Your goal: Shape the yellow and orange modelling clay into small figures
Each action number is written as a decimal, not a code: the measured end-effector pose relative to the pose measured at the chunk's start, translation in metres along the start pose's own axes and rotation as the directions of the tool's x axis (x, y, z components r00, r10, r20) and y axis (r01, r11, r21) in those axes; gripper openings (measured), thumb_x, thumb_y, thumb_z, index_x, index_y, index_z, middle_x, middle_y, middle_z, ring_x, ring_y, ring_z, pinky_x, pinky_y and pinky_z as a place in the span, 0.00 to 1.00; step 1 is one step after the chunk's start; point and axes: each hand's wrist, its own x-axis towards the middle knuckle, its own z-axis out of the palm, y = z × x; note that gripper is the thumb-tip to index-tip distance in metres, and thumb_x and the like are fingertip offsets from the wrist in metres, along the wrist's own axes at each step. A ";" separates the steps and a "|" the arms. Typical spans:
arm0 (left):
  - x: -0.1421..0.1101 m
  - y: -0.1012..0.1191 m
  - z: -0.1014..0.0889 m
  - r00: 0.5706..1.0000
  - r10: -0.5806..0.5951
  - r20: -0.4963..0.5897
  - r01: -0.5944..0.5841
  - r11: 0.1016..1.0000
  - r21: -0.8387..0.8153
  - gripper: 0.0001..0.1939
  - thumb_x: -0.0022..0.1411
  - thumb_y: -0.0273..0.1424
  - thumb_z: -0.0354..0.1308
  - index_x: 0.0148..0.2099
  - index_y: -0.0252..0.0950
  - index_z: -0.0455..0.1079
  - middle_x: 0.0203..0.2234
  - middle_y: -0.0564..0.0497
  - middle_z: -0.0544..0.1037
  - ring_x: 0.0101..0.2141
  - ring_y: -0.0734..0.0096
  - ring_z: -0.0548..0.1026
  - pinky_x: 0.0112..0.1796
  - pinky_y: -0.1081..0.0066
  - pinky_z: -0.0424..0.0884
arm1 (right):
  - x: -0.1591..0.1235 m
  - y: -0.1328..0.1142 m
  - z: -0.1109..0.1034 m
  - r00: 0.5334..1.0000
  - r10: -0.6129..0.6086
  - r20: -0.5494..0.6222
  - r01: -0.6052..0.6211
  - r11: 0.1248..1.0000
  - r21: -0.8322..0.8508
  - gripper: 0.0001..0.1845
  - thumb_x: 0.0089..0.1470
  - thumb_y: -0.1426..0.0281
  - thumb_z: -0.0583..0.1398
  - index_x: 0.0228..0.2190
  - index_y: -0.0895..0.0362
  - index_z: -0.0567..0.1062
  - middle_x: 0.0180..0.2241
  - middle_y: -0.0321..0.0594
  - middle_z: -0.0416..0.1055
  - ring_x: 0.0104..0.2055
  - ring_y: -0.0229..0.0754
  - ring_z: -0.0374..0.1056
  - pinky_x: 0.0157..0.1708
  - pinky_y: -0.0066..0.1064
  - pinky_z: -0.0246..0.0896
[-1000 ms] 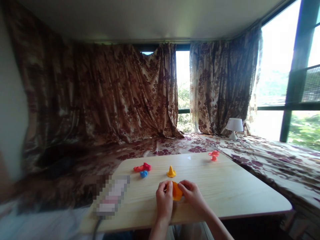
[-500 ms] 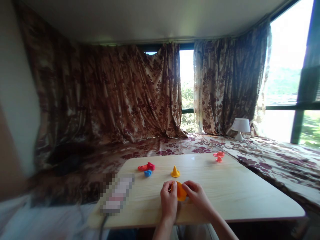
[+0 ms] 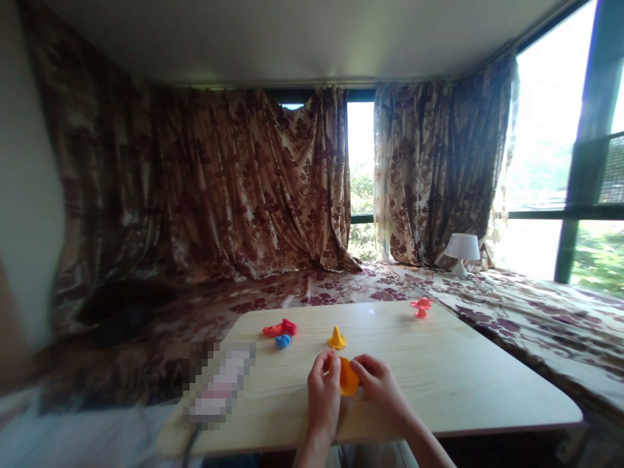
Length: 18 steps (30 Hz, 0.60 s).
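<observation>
Orange piece (image 3: pixel 349 378): one, near the table's near edge, between both hands.
Left hand (image 3: pixel 324 385): fingers pinching the piece's left side.
Right hand (image 3: pixel 377 379): fingertips gripping its right side.
Yellow cone (image 3: pixel 336 338): one, upright on the table, just beyond the hands.
Red lump (image 3: pixel 280 328): one, left of the cone.
Blue lump (image 3: pixel 283 342): one, just in front of the red.
Pink form (image 3: pixel 421 307): one, near the far right corner.
Table (image 3: pixel 468 377): pale wood, rounded corners.
Lamp (image 3: pixel 462 250): white, beyond the table, right.
</observation>
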 end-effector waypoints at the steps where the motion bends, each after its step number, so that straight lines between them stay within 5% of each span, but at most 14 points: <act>1: -0.001 0.002 0.001 1.000 -0.017 0.021 0.017 1.000 -0.021 0.17 0.51 0.39 0.58 0.40 0.33 0.72 0.37 0.42 0.78 0.40 0.60 0.75 0.40 0.66 0.70 | 0.000 0.000 0.000 1.000 -0.002 -0.005 0.002 1.000 0.004 0.19 0.46 0.55 0.60 0.21 0.61 0.72 0.18 0.34 0.64 0.22 0.36 0.59 0.22 0.26 0.55; 8: -0.007 0.012 0.004 0.987 -0.008 0.159 0.006 1.000 0.011 0.14 0.49 0.33 0.58 0.39 0.33 0.72 0.37 0.43 0.78 0.40 0.60 0.75 0.41 0.68 0.69 | 0.000 0.001 -0.003 0.999 -0.018 -0.050 0.020 0.999 0.025 0.19 0.47 0.55 0.59 0.23 0.60 0.73 0.20 0.36 0.67 0.23 0.37 0.61 0.23 0.26 0.57; 18: -0.006 0.008 0.004 0.993 0.046 0.105 -0.054 0.996 0.073 0.11 0.51 0.36 0.57 0.33 0.33 0.72 0.28 0.46 0.78 0.31 0.63 0.75 0.34 0.69 0.69 | -0.003 -0.012 -0.004 0.992 -0.068 -0.102 0.067 0.998 -0.016 0.21 0.46 0.54 0.60 0.22 0.61 0.75 0.21 0.37 0.68 0.26 0.39 0.62 0.27 0.28 0.59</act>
